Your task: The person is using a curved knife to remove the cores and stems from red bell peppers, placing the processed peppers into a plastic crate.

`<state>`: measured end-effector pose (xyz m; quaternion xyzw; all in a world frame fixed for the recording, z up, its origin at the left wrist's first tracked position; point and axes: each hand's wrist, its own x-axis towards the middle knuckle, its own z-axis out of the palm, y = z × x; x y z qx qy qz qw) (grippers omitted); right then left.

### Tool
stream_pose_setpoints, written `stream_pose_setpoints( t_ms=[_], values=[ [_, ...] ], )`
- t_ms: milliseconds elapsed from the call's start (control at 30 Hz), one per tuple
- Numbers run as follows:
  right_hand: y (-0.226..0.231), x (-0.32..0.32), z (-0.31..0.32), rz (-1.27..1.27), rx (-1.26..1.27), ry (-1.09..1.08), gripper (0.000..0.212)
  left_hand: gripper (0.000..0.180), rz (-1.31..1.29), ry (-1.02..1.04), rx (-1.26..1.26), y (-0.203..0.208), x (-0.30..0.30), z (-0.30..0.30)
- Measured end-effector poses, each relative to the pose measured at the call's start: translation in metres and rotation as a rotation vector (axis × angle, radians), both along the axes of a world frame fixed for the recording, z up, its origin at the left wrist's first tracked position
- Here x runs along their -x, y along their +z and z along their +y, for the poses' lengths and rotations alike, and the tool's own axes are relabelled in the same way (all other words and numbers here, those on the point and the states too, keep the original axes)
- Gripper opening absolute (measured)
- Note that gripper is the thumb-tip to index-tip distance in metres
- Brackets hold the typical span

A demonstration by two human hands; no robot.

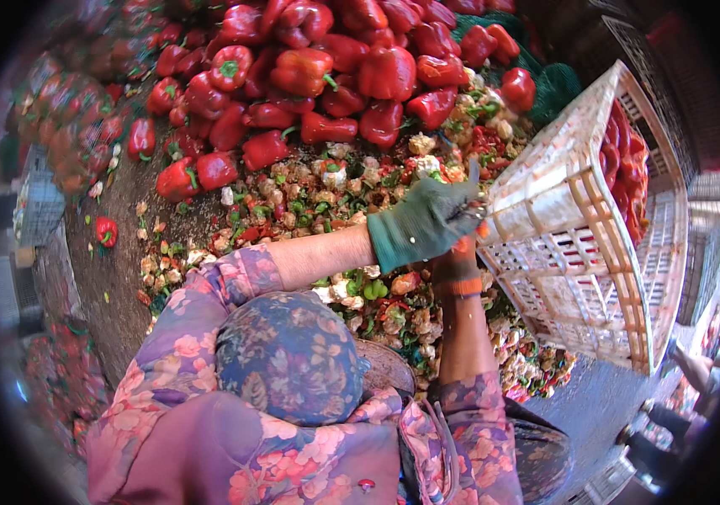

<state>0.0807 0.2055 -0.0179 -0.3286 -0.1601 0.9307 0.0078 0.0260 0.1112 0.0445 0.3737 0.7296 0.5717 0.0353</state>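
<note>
Peppers [326, 67] lay heaped across the upper middle of the frame, red and whole, most with green stems on, while a spread of cut cores and stem scraps [352, 189] covered the ground below them toward the centre. A white plastic crate [583, 252], tilted on its side at the right of the frame, held red pepper pieces [629, 168] against its far wall. Both hands met at the crate's near corner, right of centre. The left hand [423, 223], in a green glove, had its grip closed around something small at that corner; what it held was hidden behind the glove. The right hand [461, 252], in an orange glove with an orange wristband, sat just beneath and behind the left, and its grip could not be made out. Judging from the layout, the work was partway along: the scrap pile and the crate's contents were sizeable, yet a large heap of whole peppers remained untouched. The crate's long axis ran from upper right to lower right of the frame, its open mouth facing right, away from the hands. A second person [696, 370] showed at the right rim.
</note>
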Motion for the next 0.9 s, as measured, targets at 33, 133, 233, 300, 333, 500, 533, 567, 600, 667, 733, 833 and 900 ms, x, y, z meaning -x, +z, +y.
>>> stream_pose_setpoints(
  t_ms=[33, 133, 233, 300, 333, 500, 533, 567, 600, 667, 733, 833, 900],
  values=[
    [-0.019, 0.005, 0.001, -0.073, -0.155, 0.074, 0.018, 0.014, 0.151, 0.079, -0.058, 0.008, 0.003, 0.005],
    [-0.046, 0.016, 0.01, -0.078, -0.586, 0.409, 0.026, 0.021, 0.061, 0.027, -0.411, 0.067, 0.02, 0.033],
    [-0.033, 0.015, 0.009, 0.109, -1.041, 0.82, 0.031, 0.027, 0.906, 0.151, -0.336, 0.105, 0.059, 0.038],
    [0.025, 0.024, -0.008, 0.082, -1.097, 0.918, 0.037, 0.029, 1.354, 0.291, -0.105, 0.093, 0.109, 0.0],
    [0.007, 0.018, 0.013, 0.32, -0.958, 0.55, 0.036, 0.029, 1.357, 0.256, -0.082, 0.066, 0.146, -0.02],
    [0.044, 0.005, 0.011, 0.043, -0.684, 0.422, 0.02, 0.045, -0.197, 0.445, 1.197, -0.051, 0.116, -0.195],
    [0.037, 0.003, 0.003, -0.011, -0.581, 0.506, 0.022, 0.055, -0.091, 0.598, 1.257, -0.076, 0.105, -0.208],
    [0.035, 0.002, -0.008, 0.001, -0.568, 0.586, 0.023, 0.056, 0.202, 0.697, 1.265, -0.116, 0.1, -0.227],
    [0.032, 0.002, -0.02, 0.013, -0.557, 0.663, 0.024, 0.058, 0.5, 0.786, 1.253, -0.145, 0.097, -0.24],
    [0.029, 0.005, -0.039, -0.025, -0.62, 0.785, 0.026, 0.064, 0.136, 0.755, 1.258, -0.147, 0.116, -0.233],
    [0.017, 0.004, -0.048, -0.011, -0.614, 0.864, 0.025, 0.068, -0.112, 0.705, 1.197, -0.148, 0.115, -0.239],
    [-0.001, 0.002, -0.044, -0.072, -0.561, 0.72, 0.023, 0.073, -0.309, 0.639, 1.0, -0.124, 0.086, -0.232],
    [0.01, 0.007, -0.042, -0.135, -0.369, 0.746, 0.025, 0.076, -0.242, 0.523, 0.515, -0.116, 0.048, -0.223]
  ],
)
